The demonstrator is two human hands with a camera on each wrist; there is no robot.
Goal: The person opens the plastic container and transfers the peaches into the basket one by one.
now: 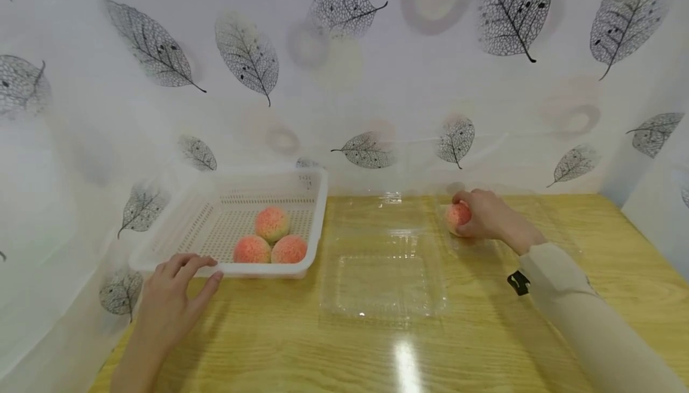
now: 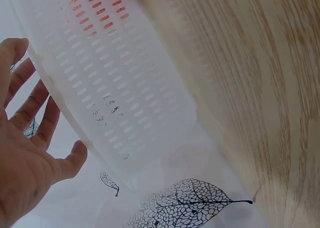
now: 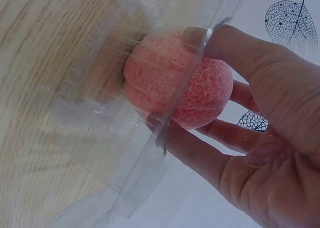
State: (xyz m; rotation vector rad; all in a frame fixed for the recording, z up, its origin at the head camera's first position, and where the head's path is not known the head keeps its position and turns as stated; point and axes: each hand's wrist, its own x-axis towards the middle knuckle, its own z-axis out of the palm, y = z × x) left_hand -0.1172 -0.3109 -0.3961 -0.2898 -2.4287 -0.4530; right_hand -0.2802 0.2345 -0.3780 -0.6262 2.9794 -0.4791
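Note:
My right hand (image 1: 481, 216) grips a pink-and-yellow peach (image 1: 458, 218) between thumb and fingers at the right. In the right wrist view, the peach (image 3: 175, 80) sits partly below the rim of a clear plastic container (image 3: 150, 153), and the fingertips reach past that rim. At the left, my left hand (image 1: 174, 297) rests at the near rim of a white perforated basket (image 1: 231, 268). Its fingers are loosely bent, with the fingertips touching the rim. Inside the basket, three similar peaches (image 1: 272, 224) lie together in the right near corner.
An open clear plastic clamshell box (image 1: 384, 315) lies on the wooden table (image 1: 280, 345) between the hands. Behind the table hangs a white sheet (image 1: 301, 112) printed with dark leaves, and more of it borders both sides.

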